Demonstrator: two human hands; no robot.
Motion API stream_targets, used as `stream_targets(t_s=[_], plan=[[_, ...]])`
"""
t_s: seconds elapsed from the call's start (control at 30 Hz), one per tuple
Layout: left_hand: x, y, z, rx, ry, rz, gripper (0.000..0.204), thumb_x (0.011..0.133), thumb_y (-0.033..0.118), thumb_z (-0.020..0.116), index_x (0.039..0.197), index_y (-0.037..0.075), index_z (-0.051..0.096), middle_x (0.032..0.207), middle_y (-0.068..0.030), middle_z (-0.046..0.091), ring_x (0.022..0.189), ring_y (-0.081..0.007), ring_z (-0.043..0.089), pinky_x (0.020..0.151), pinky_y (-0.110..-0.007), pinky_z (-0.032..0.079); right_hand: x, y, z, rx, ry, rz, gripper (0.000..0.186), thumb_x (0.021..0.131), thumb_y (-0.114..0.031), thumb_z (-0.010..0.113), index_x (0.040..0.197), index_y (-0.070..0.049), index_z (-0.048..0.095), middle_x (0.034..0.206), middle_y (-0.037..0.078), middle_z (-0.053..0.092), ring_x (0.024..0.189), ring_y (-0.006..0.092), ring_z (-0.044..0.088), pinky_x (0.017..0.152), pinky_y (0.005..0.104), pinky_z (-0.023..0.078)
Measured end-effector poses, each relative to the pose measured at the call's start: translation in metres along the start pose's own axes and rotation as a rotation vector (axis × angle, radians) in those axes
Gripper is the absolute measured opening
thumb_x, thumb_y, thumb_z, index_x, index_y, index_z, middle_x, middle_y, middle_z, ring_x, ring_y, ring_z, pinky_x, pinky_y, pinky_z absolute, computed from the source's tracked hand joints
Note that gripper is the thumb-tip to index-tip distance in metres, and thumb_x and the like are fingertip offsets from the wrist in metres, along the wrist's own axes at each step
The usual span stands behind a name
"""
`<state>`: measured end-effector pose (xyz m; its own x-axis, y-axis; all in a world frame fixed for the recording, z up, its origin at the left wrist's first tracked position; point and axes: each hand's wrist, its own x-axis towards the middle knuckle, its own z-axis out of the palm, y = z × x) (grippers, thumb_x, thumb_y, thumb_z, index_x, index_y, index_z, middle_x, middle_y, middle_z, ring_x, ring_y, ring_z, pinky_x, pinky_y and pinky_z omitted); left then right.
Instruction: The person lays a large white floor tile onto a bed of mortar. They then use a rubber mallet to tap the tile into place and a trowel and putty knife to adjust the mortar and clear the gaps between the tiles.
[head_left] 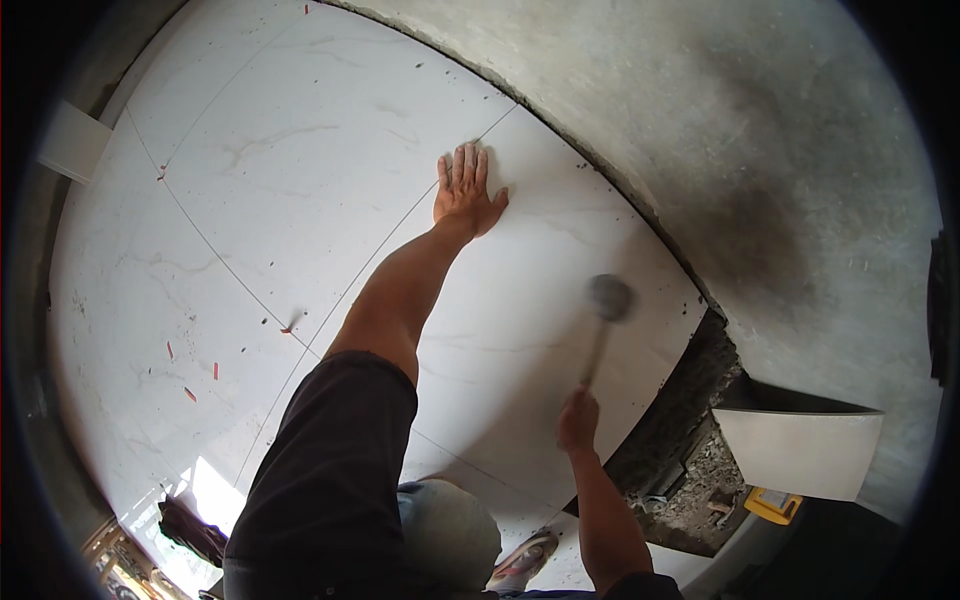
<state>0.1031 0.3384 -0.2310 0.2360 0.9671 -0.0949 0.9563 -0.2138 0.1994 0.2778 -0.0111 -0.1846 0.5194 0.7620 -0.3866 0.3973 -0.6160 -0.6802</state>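
My left hand (pixel 466 193) lies flat on a large white veined floor tile (pixel 510 270), fingers spread, its fingertips beside the joint line with the neighbouring tile. My right hand (pixel 579 419) is wrapped round the handle of a mallet. The dark round head of the mallet (pixel 611 298) is blurred by motion over the right part of the same tile. Whether the head touches the surface, I cannot tell.
A grey concrete wall (pixel 760 150) borders the tiles. Rough mortar and rubble (pixel 690 490) show at the lower right, near a cut tile piece (pixel 800 450) and a yellow tool (pixel 773 504). Red spacers (pixel 215 371) and dark crumbs dot the tiles. My shoe (pixel 527 556) rests below.
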Motion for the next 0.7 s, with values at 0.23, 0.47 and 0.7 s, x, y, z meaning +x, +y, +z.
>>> stream_targets(t_s=[0.23, 0.47, 0.7], plan=[[-0.001, 0.0, 0.004, -0.03, 0.035, 0.001, 0.078, 0.093, 0.055, 0.03, 0.151, 0.009, 0.006, 0.158, -0.0091, 0.003, 0.146, -0.0222, -0.004, 0.118, -0.041, -0.004, -0.008, 0.04, 0.002, -0.068, -0.007, -0.036, 0.065, 0.098, -0.055, 0.025, 0.069, -0.001, 0.045, 0.055, 0.011, 0.045, 0.054, 0.0268, 0.048, 0.055, 0.0403, 0.039], [-0.012, 0.008, 0.0, -0.091, 0.09, -0.088, 0.076, 0.093, 0.054, 0.032, 0.151, 0.011, 0.011, 0.158, -0.0108, 0.006, 0.146, -0.0251, 0.0, 0.117, -0.046, -0.001, -0.014, 0.01, -0.006, 0.173, -0.003, 0.074, 0.061, 0.094, -0.066, 0.024, 0.068, -0.012, 0.037, 0.048, -0.003, 0.03, 0.035, 0.0095, 0.031, 0.032, 0.026, 0.025], [-0.05, 0.018, -0.003, -0.119, 0.066, -0.251, 0.073, 0.093, 0.055, 0.032, 0.152, 0.017, 0.013, 0.158, -0.0113, 0.005, 0.146, -0.0299, 0.001, 0.112, -0.06, -0.003, -0.005, -0.004, 0.001, -0.062, -0.084, 0.003, 0.068, 0.096, -0.064, 0.018, 0.061, -0.008, 0.036, 0.047, 0.0, 0.033, 0.041, 0.0154, 0.041, 0.041, 0.0303, 0.035]])
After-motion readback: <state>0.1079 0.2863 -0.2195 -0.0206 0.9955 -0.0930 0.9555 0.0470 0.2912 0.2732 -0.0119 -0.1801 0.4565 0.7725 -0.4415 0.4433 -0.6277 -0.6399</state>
